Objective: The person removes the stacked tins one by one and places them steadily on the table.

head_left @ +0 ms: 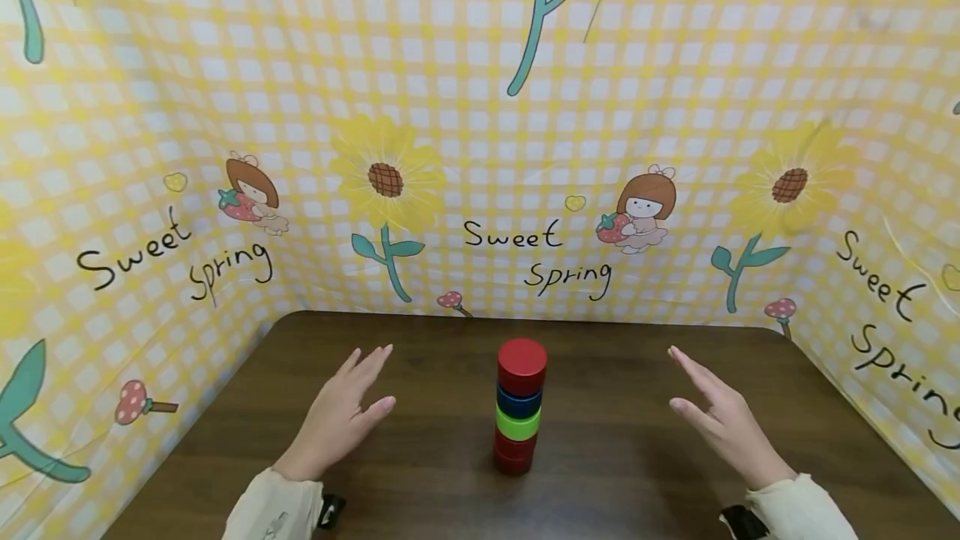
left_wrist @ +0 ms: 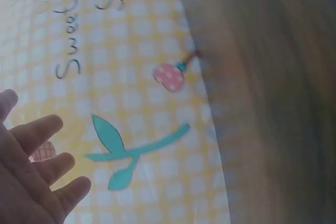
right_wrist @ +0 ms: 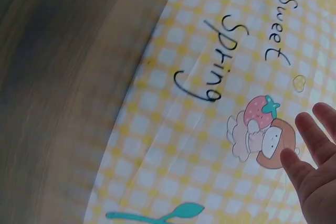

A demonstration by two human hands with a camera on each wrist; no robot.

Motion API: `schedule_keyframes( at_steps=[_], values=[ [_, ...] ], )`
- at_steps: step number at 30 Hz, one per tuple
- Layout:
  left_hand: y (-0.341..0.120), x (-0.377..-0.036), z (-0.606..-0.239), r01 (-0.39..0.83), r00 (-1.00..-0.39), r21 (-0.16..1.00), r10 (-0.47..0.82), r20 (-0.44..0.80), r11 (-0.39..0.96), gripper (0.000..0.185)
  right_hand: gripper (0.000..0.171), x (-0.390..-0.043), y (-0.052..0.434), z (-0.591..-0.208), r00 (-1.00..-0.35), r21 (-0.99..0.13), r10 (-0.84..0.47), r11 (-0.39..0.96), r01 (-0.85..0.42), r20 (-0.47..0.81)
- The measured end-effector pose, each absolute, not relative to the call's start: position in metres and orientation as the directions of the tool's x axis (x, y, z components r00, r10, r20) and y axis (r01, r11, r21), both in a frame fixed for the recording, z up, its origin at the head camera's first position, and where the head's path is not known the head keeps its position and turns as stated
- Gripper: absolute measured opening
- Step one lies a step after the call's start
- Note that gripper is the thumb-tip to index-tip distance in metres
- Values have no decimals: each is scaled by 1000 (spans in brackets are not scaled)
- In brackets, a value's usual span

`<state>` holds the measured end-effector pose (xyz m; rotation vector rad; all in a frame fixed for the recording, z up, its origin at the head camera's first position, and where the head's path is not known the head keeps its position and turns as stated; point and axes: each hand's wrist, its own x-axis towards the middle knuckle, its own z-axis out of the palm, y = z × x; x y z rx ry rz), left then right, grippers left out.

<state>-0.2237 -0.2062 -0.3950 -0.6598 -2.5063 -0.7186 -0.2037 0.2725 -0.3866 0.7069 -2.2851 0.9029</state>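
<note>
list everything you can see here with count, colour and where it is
discs: five in one upright stack, from the top red, blue, green, red, red; middle of the table, between the two hands
table: one, dark brown wood; fills the lower part of the head view
backdrop: one, yellow and white check with sunflowers, cartoon girls, mushrooms and "Sweet Spring" lettering; stands behind the table and along both sides
sleeves: two, cream; at the bottom edge, one on each wrist
left hand: one; fingers straight, held left of the stack, apart from it, holding nothing
right hand: one; fingers straight, held right of the stack, apart from it, holding nothing
</note>
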Motion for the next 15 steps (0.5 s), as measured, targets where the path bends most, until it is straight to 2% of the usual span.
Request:
schedule_keyframes(
  at_steps=[6, 10, 15],
  values=[
    [-191, -224, -392, 551, -823, 578, 276, 497, 602, 57, 78, -205, 258, -385, -697, -510, -155, 575, -640, 700],
    [-184, -225, -392, 528, -849, 705, 272, 453, 474, 56, 69, -204, 252, -383, -732, -566, -103, 564, -600, 673],
    [-175, -228, -390, 527, -848, 771, 281, 450, 358, 52, 59, -206, 246, -382, -756, -610, -76, 542, -579, 650]
  ],
)
